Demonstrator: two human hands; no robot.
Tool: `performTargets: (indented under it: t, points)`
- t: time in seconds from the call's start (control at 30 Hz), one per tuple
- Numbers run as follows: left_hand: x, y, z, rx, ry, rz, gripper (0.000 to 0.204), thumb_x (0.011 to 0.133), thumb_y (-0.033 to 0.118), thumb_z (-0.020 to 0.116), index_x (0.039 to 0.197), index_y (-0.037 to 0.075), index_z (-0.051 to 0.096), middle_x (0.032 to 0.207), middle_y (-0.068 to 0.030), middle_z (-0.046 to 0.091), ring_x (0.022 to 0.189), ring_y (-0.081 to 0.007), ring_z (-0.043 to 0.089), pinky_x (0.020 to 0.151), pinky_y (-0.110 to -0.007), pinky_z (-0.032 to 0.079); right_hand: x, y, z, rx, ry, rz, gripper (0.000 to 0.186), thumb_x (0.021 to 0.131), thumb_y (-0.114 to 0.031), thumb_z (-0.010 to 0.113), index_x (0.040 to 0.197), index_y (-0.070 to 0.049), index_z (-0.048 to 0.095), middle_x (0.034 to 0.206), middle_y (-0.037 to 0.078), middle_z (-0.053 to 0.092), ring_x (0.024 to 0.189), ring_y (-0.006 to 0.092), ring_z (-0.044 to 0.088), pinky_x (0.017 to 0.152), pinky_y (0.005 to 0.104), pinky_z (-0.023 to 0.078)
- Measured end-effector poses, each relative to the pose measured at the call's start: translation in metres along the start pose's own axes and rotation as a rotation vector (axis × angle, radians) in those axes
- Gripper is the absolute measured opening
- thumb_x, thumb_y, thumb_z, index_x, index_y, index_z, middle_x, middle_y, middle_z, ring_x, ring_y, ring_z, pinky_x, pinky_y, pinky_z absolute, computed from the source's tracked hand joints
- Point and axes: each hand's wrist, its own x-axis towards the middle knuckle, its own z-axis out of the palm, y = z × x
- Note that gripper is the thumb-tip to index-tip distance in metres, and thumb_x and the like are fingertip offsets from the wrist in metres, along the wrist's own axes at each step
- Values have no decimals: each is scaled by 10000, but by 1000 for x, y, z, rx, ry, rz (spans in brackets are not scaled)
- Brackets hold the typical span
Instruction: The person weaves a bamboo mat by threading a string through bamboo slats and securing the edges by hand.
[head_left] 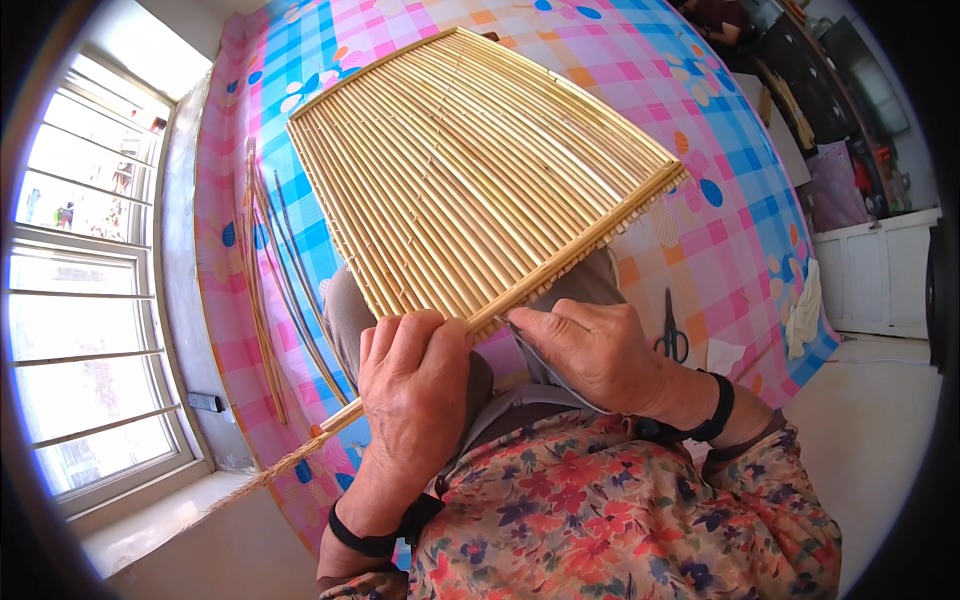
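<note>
Beyond left grip (413, 385) and right grip (597, 352), the reed mat (470, 180)

We hold both hands close together but apart, backs turned mostly upward. Our left hand (413, 385) is bent over at the knuckles, fingers side by side with the tips hidden, its wrist (385, 495) coming up from below. Our right hand (595, 355) points leftward, fingers bent close together, its wrist (685, 395) slanting in from the lower right.
</note>
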Motion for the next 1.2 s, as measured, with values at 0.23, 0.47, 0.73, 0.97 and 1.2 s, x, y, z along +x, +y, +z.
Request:
performTargets:
  t: [0.23, 0.47, 0.73, 0.97, 1.2]
  points:
    - [-1, 0, 1, 0, 9, 1, 183, 693, 28, 663, 869, 49, 623, 831, -45, 535, 760, -220, 530, 682, -344, 401, 2, -2, -1, 3, 0, -8, 336, 806, -69, 561, 1135, -31, 615, 728, 64, 539, 620, 229, 590, 520, 329, 483]
    - [0, 2, -1, 30, 12, 0, 180, 692, 30, 667, 865, 51, 622, 823, -40, 532, 755, -218, 529, 679, -342, 401, 1, -2, -2, 0, -10, -14, 337, 805, -69, 559, 1135, -33, 615, 721, 61, 534, 617, 227, 589, 521, 329, 484]
    - [1, 4, -2, 37, 15, -3, 187, 691, 31, 663, 874, 52, 629, 821, -39, 529, 750, -217, 526, 679, -341, 403, -1, -1, -1, -14, -13, -10, 345, 796, -64, 571, 1138, -38, 614, 714, 58, 531, 609, 213, 585, 510, 324, 480]
    - [-2, 2, -3, 24, -13, 1, 225, 660, 40, 639, 885, 56, 633, 846, -40, 538, 766, -219, 528, 686, -341, 406, 1, -2, 6, 79, 22, -13, 297, 794, 32, 650, 1085, 19, 593, 719, 100, 577, 615, 253, 610, 539, 347, 490]
    - [-6, -2, 0, 22, 0, 16, 266, 637, 47, 638, 903, 54, 639, 871, -33, 560, 786, -210, 539, 685, -338, 412, 5, -4, 7, 112, -10, 17, 242, 799, 20, 669, 1026, 7, 585, 743, 123, 604, 657, 281, 635, 568, 355, 508]
